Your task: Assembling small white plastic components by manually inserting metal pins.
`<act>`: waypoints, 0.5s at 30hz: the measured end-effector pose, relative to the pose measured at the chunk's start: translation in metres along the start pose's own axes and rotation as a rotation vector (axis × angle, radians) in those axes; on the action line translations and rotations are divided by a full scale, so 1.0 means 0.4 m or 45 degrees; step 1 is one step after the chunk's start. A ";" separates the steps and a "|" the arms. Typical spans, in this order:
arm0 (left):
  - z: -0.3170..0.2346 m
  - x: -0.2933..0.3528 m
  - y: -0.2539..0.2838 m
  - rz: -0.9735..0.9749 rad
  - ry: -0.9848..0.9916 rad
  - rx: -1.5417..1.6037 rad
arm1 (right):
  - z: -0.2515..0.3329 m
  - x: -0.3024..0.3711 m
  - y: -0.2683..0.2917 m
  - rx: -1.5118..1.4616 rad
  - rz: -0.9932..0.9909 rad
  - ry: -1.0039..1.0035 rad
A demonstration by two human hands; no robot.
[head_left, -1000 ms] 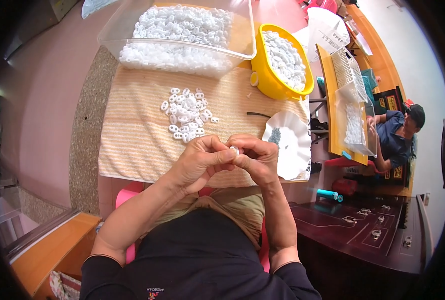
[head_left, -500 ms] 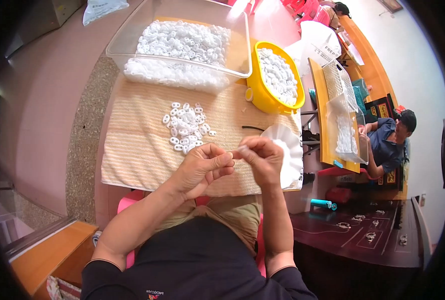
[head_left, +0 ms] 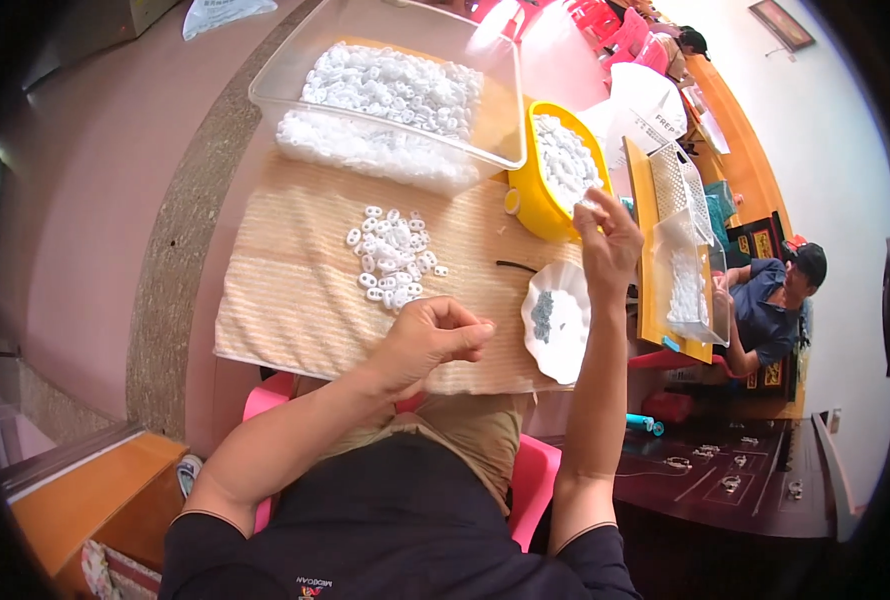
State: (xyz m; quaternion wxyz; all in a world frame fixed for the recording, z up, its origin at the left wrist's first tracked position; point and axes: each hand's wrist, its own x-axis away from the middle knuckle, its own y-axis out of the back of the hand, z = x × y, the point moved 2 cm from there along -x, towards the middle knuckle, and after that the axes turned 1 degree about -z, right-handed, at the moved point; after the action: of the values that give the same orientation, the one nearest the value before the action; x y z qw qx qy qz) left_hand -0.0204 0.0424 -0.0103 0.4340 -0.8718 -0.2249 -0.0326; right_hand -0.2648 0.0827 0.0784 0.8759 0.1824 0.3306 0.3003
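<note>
My left hand (head_left: 433, 345) hovers above the cloth near its front edge, thumb and index finger pinched together; whatever they hold, if anything, is too small to make out. Out to the right, my right hand (head_left: 613, 240) is raised at the near rim of a yellow tub (head_left: 532, 205) full of white plastic pieces (head_left: 567, 160). Its fingertips are closed on what looks like a small white plastic piece. A loose pile of white oval two-hole pieces (head_left: 395, 255) lies on the cloth. Right of my left hand, a scalloped white plate (head_left: 555, 365) bears small grey-green bits (head_left: 542, 316).
A large clear bin (head_left: 510, 160) with many white pieces stands at the back of the striped cloth (head_left: 285, 290). A thin black strip (head_left: 516, 266) lies by the plate. To the right, a co-worker (head_left: 780, 300) sits at another table with a clear box (head_left: 687, 325).
My hands have parted. The right one has moved right and away from me to the yellow tub, uncovering the plate; the left stays pinched over the cloth.
</note>
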 end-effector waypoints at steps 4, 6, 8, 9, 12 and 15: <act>0.000 0.020 -0.027 0.064 -0.048 -0.114 | 0.040 0.120 -0.101 -0.172 0.394 -0.058; 0.001 0.022 -0.038 0.080 -0.102 -0.162 | 0.053 0.166 -0.153 -0.159 0.548 -0.067; 0.006 0.024 -0.038 0.109 -0.161 -0.264 | 0.056 0.194 -0.187 -0.160 0.679 -0.025; 0.006 0.026 -0.038 0.105 -0.162 -0.263 | 0.064 0.199 -0.198 -0.163 0.683 -0.024; 0.003 0.033 -0.042 0.127 -0.119 -0.219 | 0.079 0.206 -0.221 0.248 0.760 0.076; 0.003 0.035 -0.045 0.134 -0.127 -0.181 | 0.091 0.214 -0.237 0.403 0.728 0.132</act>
State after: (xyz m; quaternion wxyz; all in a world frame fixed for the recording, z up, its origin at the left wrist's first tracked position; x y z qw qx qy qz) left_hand -0.0156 0.0578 0.0059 0.3605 -0.9114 -0.1974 0.0178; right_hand -0.1499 0.0622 0.0152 0.6989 0.3864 0.3526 0.4878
